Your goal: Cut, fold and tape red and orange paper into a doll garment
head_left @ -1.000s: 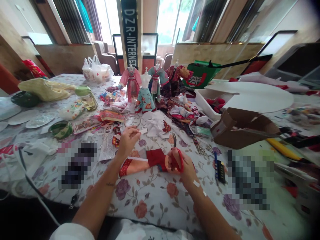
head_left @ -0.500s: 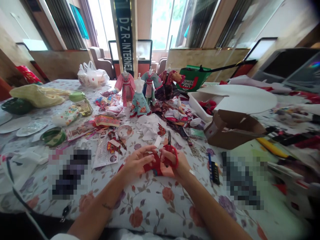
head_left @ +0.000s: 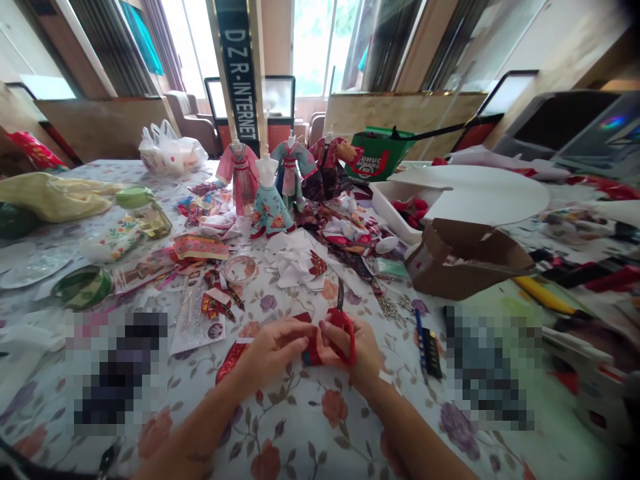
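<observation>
My left hand (head_left: 273, 350) grips a piece of red fabric (head_left: 311, 350), with a strip of red and gold trim (head_left: 231, 362) trailing out to its left. My right hand (head_left: 353, 347) is right next to it, fingers through the red-handled scissors (head_left: 344, 337). The scissor blades point up and away from me, and their tips are clear of the cloth. Much of the fabric is hidden between my hands. Beyond them lie white paper scraps (head_left: 295, 260) and a clear tape ring (head_left: 240, 270).
Three small costumed dolls' dresses on stands (head_left: 270, 210) rise behind the scraps. A floral tablecloth (head_left: 300, 427) holds a cardboard box (head_left: 465, 260), a white tray (head_left: 395, 207), a green-lidded jar (head_left: 145, 213) and a yellow-handled tool (head_left: 543, 298). Two pixelated patches cover parts of the table.
My left hand has come down from near the tape ring and taken hold of the red fabric, lifting it off the table. The view has swung left.
</observation>
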`<state>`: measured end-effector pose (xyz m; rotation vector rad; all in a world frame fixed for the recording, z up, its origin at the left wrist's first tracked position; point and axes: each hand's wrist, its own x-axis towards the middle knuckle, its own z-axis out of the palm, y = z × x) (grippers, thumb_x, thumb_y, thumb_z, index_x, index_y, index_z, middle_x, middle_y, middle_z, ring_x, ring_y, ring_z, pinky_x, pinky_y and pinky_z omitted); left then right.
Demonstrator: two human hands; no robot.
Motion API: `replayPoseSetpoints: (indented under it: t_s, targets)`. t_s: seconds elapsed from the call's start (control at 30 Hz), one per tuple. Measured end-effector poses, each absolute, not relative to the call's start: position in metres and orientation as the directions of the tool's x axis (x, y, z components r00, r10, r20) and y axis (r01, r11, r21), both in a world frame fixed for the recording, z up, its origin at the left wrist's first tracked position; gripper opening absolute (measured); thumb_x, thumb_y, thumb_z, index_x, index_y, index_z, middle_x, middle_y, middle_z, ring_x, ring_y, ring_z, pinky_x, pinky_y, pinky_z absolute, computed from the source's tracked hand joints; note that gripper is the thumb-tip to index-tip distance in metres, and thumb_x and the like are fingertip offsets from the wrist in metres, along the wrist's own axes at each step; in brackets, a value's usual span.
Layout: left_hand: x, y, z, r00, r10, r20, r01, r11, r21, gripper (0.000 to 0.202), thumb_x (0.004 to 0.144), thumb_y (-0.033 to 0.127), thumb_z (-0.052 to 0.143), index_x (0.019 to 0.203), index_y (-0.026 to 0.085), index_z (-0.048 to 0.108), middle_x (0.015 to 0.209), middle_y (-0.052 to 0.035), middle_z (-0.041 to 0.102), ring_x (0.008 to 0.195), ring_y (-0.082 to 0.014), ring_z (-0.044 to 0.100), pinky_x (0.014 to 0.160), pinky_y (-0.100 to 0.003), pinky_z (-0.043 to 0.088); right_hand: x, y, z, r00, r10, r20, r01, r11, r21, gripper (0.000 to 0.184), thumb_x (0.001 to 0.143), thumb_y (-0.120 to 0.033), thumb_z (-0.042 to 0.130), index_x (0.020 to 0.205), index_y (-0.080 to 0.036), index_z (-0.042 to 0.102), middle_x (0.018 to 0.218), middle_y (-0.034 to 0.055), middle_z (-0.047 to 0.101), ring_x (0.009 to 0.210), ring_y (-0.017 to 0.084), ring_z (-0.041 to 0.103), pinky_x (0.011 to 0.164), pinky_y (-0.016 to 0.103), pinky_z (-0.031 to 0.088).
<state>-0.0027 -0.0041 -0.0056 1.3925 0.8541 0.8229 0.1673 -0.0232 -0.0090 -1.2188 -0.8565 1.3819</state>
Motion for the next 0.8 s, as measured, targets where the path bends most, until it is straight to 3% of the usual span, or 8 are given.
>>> replayPoseSetpoints:
  t_s: [0.07, 0.13, 0.23, 0.37, 0.43, 0.6, 0.8]
  targets:
    - [-0.0043, -0.0044, -0.0062, 0.358, 0.933, -0.020, 0.081, -0.010, 0.997, 0.018, 0.078, 0.032, 0.065, 0.085, 0.018, 0.073, 0.089, -0.0071, 0.066, 0.086, -0.0193, 0.057, 0.080, -0.027, 0.043, 0.1677, -0.0258, -0.0074, 0.037, 0.972, -0.230, -0.191, -0.219, -0.957, 0.024, 0.067, -0.035, 0.072, 0.069, -0.017, 0.057, 0.052, -0.0047, 0.050, 0.046, 0.009, 0.041, 0.045, 0.021, 0.030]
    - [-0.0057, -0.0045, -0.0091, 0.310, 0.943, -0.120, -0.018, 0.132, 0.991, 0.020, 0.076, 0.036, 0.067, 0.082, 0.017, 0.070, 0.080, -0.0047, 0.065, 0.074, -0.0155, 0.056, 0.070, -0.025, 0.044, 0.1670, -0.0274, -0.0066, -0.058, 0.970, -0.236, -0.140, -0.242, -0.960, 0.022, 0.066, -0.033, 0.072, 0.069, -0.017, 0.058, 0.052, -0.0050, 0.049, 0.045, 0.008, 0.039, 0.045, 0.020, 0.029]
    - [-0.0073, -0.0038, -0.0141, 0.361, 0.896, -0.258, -0.184, 0.339, 0.922, 0.024, 0.071, 0.037, 0.072, 0.080, 0.015, 0.066, 0.069, -0.0009, 0.061, 0.060, -0.0092, 0.051, 0.056, -0.019, 0.040, 0.1648, -0.0286, -0.0081, -0.178, 0.969, -0.172, -0.047, -0.182, -0.982, 0.018, 0.066, -0.029, 0.071, 0.067, -0.015, 0.059, 0.054, -0.0045, 0.048, 0.049, 0.008, 0.038, 0.046, 0.020, 0.028]
    - [-0.0094, -0.0027, -0.0152, 0.369, 0.878, -0.306, -0.161, 0.384, 0.909, 0.025, 0.068, 0.034, 0.074, 0.079, 0.014, 0.064, 0.060, 0.0026, 0.056, 0.043, -0.0028, 0.037, 0.040, -0.016, 0.025, 0.1625, -0.0285, -0.0098, -0.189, 0.975, -0.118, 0.016, -0.117, -0.993, 0.017, 0.068, -0.029, 0.068, 0.066, -0.015, 0.059, 0.056, -0.0036, 0.048, 0.052, 0.009, 0.038, 0.048, 0.020, 0.028]
    - [-0.0098, -0.0026, -0.0143, 0.372, 0.876, -0.307, -0.144, 0.381, 0.913, 0.025, 0.067, 0.033, 0.075, 0.079, 0.014, 0.064, 0.062, 0.0022, 0.057, 0.041, -0.0024, 0.036, 0.038, -0.016, 0.023, 0.1620, -0.0280, -0.0084, -0.164, 0.978, -0.129, 0.027, -0.126, -0.992, 0.018, 0.068, -0.032, 0.067, 0.067, -0.015, 0.059, 0.056, -0.0034, 0.048, 0.052, 0.009, 0.039, 0.048, 0.021, 0.029]
    - [-0.0092, -0.0030, -0.0131, 0.369, 0.881, -0.297, -0.136, 0.367, 0.920, 0.024, 0.065, 0.031, 0.076, 0.075, 0.014, 0.065, 0.064, 0.0003, 0.060, 0.048, -0.0053, 0.046, 0.043, -0.016, 0.031, 0.1606, -0.0284, -0.0039, -0.156, 0.975, -0.159, 0.027, -0.157, -0.987, 0.023, 0.067, -0.035, 0.067, 0.066, -0.015, 0.058, 0.054, -0.0036, 0.047, 0.051, 0.009, 0.038, 0.047, 0.020, 0.028]
    - [-0.0092, -0.0032, -0.0073, 0.410, 0.856, -0.314, -0.123, 0.393, 0.911, 0.023, 0.065, 0.032, 0.075, 0.071, 0.013, 0.063, 0.053, 0.0034, 0.055, 0.039, -0.0022, 0.037, 0.038, -0.016, 0.024, 0.1602, -0.0297, -0.0077, -0.135, 0.977, -0.163, 0.027, -0.161, -0.987, 0.024, 0.067, -0.036, 0.070, 0.067, -0.015, 0.058, 0.055, -0.0039, 0.048, 0.051, 0.009, 0.040, 0.048, 0.020, 0.030]
